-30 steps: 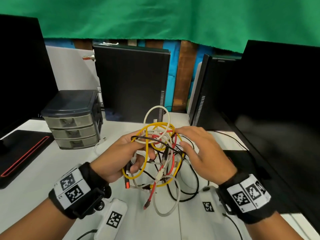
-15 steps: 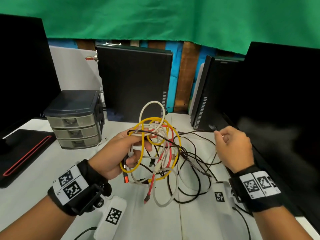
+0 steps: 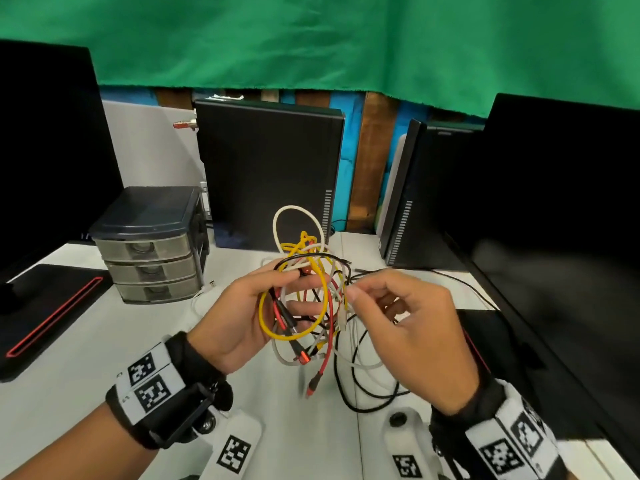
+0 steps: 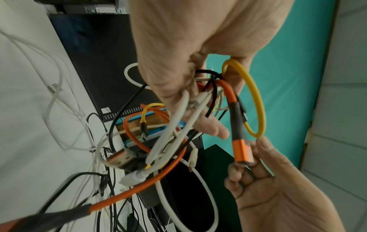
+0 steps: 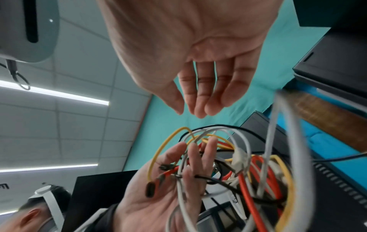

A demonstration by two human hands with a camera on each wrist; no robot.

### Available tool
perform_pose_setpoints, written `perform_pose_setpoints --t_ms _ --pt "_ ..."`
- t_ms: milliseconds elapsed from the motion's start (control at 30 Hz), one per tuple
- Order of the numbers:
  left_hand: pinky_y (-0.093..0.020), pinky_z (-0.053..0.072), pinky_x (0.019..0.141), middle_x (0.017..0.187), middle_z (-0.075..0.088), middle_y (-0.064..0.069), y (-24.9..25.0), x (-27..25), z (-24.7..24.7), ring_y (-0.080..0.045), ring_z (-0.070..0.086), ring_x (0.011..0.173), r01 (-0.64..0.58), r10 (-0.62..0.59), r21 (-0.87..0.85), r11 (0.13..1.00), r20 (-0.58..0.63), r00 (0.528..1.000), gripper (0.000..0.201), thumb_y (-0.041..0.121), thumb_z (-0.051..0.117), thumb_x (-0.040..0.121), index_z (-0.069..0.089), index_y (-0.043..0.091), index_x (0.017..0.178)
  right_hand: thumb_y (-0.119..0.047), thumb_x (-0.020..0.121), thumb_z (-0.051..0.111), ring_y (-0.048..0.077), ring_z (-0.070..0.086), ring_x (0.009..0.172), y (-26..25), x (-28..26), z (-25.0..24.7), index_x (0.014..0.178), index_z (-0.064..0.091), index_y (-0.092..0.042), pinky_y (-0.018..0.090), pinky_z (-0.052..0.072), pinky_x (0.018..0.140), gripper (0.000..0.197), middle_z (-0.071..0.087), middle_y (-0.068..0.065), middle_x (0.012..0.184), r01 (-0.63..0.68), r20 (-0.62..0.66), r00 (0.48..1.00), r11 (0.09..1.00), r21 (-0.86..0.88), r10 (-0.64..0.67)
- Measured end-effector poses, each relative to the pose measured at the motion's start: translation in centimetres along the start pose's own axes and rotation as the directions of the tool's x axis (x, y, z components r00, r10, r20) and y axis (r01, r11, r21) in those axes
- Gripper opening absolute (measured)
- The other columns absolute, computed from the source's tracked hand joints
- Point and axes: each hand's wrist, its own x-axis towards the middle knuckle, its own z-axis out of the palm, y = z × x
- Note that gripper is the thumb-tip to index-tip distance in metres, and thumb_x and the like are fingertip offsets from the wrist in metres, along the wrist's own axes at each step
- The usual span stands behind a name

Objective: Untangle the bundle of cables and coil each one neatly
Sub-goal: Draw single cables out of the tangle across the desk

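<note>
The tangled bundle of cables is held up above the white desk in the left hand, whose fingers are curled around its yellow, white, red and black loops. The right hand, which half a second ago was drawn out to the right near the black PC tower with a black cable, has been brought back to the bundle. Its thumb and forefinger now appear to be pinched on a white strand at the bundle's right edge, though in the right wrist view the fingers are seen relaxed and nothing is plainly shown in them, so the grip cannot be told. The black cable is left trailing on the desk, still threaded into the tangle. No cable is judged freed yet; a new strand is being picked. Both wrists are raised, palms turned inward
</note>
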Motion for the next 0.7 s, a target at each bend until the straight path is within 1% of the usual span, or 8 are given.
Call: perform_pose_setpoints --t_ms 133,233,367,467,500,567,633,700 --pt "-0.035 0.060 0.066 0.122 0.070 -0.016 -0.1 -0.1 0.3 -0.026 0.075 0.079 0.030 -0.029 -0.057 0.998 0.023 0.999 0.046 0.024 0.053 0.085 0.063 0.007 0.127 -0.033 0.089 0.067 0.015 0.066 0.071 0.3 -0.3 0.7 0.087 0.075 -0.026 0.032 0.053 0.063 0.011 0.069 -0.011 0.074 -0.003 0.048 0.999 1.000 0.006 0.003" --pt "-0.039 0.061 0.066 0.121 0.070 -0.017 -0.3 -0.1 0.4 -0.031 0.075 0.092 0.038 -0.035 -0.066 0.997 0.038 0.999 0.045 0.027 0.049 0.088 0.064 0.007 0.126 -0.034 0.088 0.067 0.014 0.065 0.070 0.8 -0.5 1.4 0.089 0.075 -0.027 0.032 0.053 0.062 0.011 0.069 -0.013 0.075 -0.020 0.058 0.998 0.999 -0.026 0.021" --pt "-0.051 0.059 0.082 0.128 0.067 -0.017 -0.8 -0.1 0.4 -0.033 0.068 0.112 0.057 -0.052 -0.100 0.993 0.051 0.997 0.049 0.027 0.046 0.091 0.061 0.007 0.133 -0.032 0.089 0.062 0.014 0.063 0.070 1.2 -0.6 1.8 0.093 0.074 -0.029 0.023 0.048 0.059 0.013 0.068 -0.017 0.078 -0.044 0.085 0.995 0.998 -0.040 0.047" --pt "-0.057 0.054 0.090 0.124 0.068 -0.018 -1.2 0.1 0.1 -0.034 0.071 0.103 0.059 -0.052 -0.141 0.988 0.052 0.997 0.048 0.022 0.049 0.087 0.065 0.004 0.128 -0.026 0.093 0.058 0.017 0.065 0.076 1.1 -0.6 2.0 0.103 0.072 -0.032 0.027 0.051 0.062 0.019 0.074 -0.015 0.089 -0.043 0.115 0.992 0.999 -0.007 0.043" --pt "-0.058 0.053 0.091 0.123 0.069 -0.019 -1.3 0.1 -0.1 -0.035 0.071 0.101 0.058 -0.051 -0.146 0.988 0.052 0.997 0.047 0.021 0.049 0.085 0.067 0.004 0.125 -0.023 0.094 0.059 0.017 0.066 0.078 1.0 -0.6 1.9 0.104 0.071 -0.033 0.031 0.054 0.063 0.019 0.074 -0.015 0.089 -0.048 0.097 0.994 0.999 0.006 0.048" --pt "-0.056 0.054 0.090 0.123 0.068 -0.020 -1.5 0.2 -0.2 -0.037 0.069 0.105 0.058 -0.047 -0.154 0.986 0.076 0.996 0.045 0.020 0.049 0.085 0.070 0.003 0.121 -0.016 0.093 0.063 0.015 0.067 0.080 0.6 -0.6 1.8 0.100 0.070 -0.033 0.035 0.056 0.063 0.020 0.073 -0.018 0.085 -0.045 0.027 0.999 0.999 0.021 0.044" --pt "-0.058 0.053 0.093 0.128 0.066 -0.020 -1.7 0.3 -0.4 -0.038 0.067 0.112 0.060 -0.035 -0.182 0.981 0.138 0.990 0.051 0.020 0.059 0.080 0.065 0.001 0.126 -0.009 0.092 0.065 0.010 0.067 0.078 0.1 -0.6 1.5 0.092 0.068 -0.035 0.028 0.055 0.061 0.026 0.069 -0.025 0.080 -0.013 -0.053 0.998 0.999 0.049 0.015" --pt "-0.060 0.048 0.100 0.133 0.063 -0.019 -1.9 0.4 -0.4 -0.037 0.065 0.115 0.051 -0.008 -0.202 0.978 0.206 0.978 0.062 0.019 0.070 0.071 0.063 0.001 0.130 -0.004 0.091 0.065 0.007 0.066 0.079 -0.3 -0.6 1.3 0.087 0.063 -0.040 0.021 0.052 0.061 0.036 0.066 -0.022 0.080 0.031 -0.107 0.994 0.998 0.061 -0.024"
